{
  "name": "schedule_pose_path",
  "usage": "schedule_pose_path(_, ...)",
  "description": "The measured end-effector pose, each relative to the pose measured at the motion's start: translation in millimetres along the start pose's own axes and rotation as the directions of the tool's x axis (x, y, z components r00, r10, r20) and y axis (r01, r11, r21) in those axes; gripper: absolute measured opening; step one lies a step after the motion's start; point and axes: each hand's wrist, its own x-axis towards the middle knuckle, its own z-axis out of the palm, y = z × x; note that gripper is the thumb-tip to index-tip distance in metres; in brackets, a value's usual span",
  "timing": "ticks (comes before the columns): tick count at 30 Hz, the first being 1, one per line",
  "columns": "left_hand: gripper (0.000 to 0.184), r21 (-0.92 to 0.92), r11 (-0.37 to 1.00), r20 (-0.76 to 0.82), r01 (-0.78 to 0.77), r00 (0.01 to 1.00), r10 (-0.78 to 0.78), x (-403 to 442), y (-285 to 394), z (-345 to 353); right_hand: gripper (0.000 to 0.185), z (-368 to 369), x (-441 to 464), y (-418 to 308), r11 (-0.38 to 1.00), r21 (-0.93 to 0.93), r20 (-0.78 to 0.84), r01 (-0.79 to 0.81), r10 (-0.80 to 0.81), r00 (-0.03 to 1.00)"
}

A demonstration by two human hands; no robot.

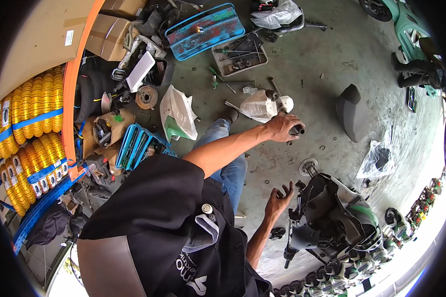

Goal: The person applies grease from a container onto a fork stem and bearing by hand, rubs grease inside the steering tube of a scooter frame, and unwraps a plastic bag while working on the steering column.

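Observation:
My left hand [285,127] is closed around a dark metal tubular part [298,130], whose round open end shows beyond the fingers. Just behind that hand, a white panel [257,105] and a dark cylinder end lie close to the floor. Whether they join the part I hold, I cannot tell. My right hand [279,200] hovers over the floor with fingers apart and slightly curled, holding nothing. Close to its right lies a dark scooter body section [332,213], with a metal disc [308,166] at its upper end.
A blue toolbox [205,32] and a tool tray [248,62] are at the back. Nearby sit a white-green panel [177,116], a grey panel [353,115] and an opened blue toolbox [139,148]. Shelving holds yellow coils [37,106]. A person [421,72] is by a green scooter [414,32].

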Motion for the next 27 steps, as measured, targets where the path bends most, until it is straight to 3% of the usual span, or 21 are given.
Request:
schedule_pose_path(3, 0.043, -0.069, 0.994, -0.073, -0.082, 0.994, 0.077, 8.4, -5.0, 3.5, 0.074, -4.1, 18.3, 6.3, 0.995, 0.089, -0.017, -0.051, 0.052, 0.998)
schedule_pose_path(8, 0.041, -0.058, 0.996, -0.096, -0.072, 0.993, 0.066, 18.7, -3.7, 12.7, 0.07, -10.0, 60.7, 2.5, 0.997, 0.075, -0.125, 0.031, -0.021, 0.992)
schedule_pose_path(10, 0.049, -0.073, 0.996, -0.059, -0.055, 0.997, 0.051, 22.8, -6.7, 18.2, 0.067, -11.0, 86.7, 8.5, 0.995, 0.091, -0.123, 0.03, -0.018, 0.992)
schedule_pose_path(12, 0.056, -0.096, 0.993, -0.069, -0.075, 0.995, 0.069, 22.4, -5.8, 18.1, 0.064, -7.4, 114.5, 2.3, 0.964, 0.089, -0.227, 0.25, -0.224, 0.948)
schedule_pose_path(17, 0.085, -0.159, 0.98, -0.172, -0.115, 0.981, 0.087, -3.1, -18.8, -3.1, 0.048, 7.0, 188.1, -28.2, 0.894, 0.376, -0.273, 0.242, -0.142, 0.951)
schedule_pose_path(19, 0.076, -0.131, 0.985, -0.269, -0.116, 0.96, 0.077, -30.4, -71.6, -4.3, 0.051, 22.4, 205.7, -42.7, 0.889, 0.417, -0.282, 0.191, -0.073, 0.957)
schedule_pose_path(20, 0.064, -0.149, 0.989, -0.283, 0.002, 0.958, -0.045, -47.3, -108.0, -1.5, 0.051, 33.4, 217.0, -42.2, 0.879, 0.447, -0.292, 0.168, -0.034, 0.956)
schedule_pose_path(21, 0.049, -0.073, 0.988, -0.38, 0.138, 0.912, -0.156, -58.7, -142.5, 1.9, 0.052, 41.2, 231.0, -31.4, 0.868, 0.468, -0.294, 0.167, -0.025, 0.955)
schedule_pose_path(22, 0.035, -0.124, 0.954, -0.422, 0.275, 0.855, -0.301, -66.8, -193.5, 14.4, 0.05, 51.6, 240.9, -22.6, 0.865, 0.465, -0.313, 0.187, -0.037, 0.949)
schedule_pose_path(23, 0.027, -0.213, 0.871, -0.359, 0.444, 0.793, -0.492, -73.1, -245.1, 25.5, 0.05, 56.8, 253.7, -0.4, 0.893, 0.381, -0.303, 0.238, -0.123, 0.945)
schedule_pose_path(24, 0.028, -0.146, 0.82, -0.331, 0.553, 0.754, -0.567, -82.1, -311.6, 46.9, 0.051, 61.6, 267.0, 23.2, 0.911, 0.292, -0.286, 0.293, -0.21, 0.935)
schedule_pose_path(25, 0.033, 0.0, 0.787, -0.313, 0.617, 0.748, -0.586, -89.3, -375.3, 68.2, 0.06, 73.3, 274.0, 35.4, 0.839, -0.049, -0.234, 0.541, -0.537, 0.811)
schedule_pose_path(26, 0.033, -0.02, 0.789, -0.315, 0.614, 0.745, -0.588, -86.4, -423.2, 79.2, 0.074, 76.6, 293.8, 47.9, 0.828, 0.48, -0.274, 0.291, -0.173, 0.946)
schedule_pose_path(27, 0.039, 0.129, 0.78, -0.253, 0.612, 0.781, -0.571, -83.9, -467.1, 92.1, 0.08, 79.1, 312.6, 59.6, 0.846, 0.443, -0.284, 0.295, -0.18, 0.942)
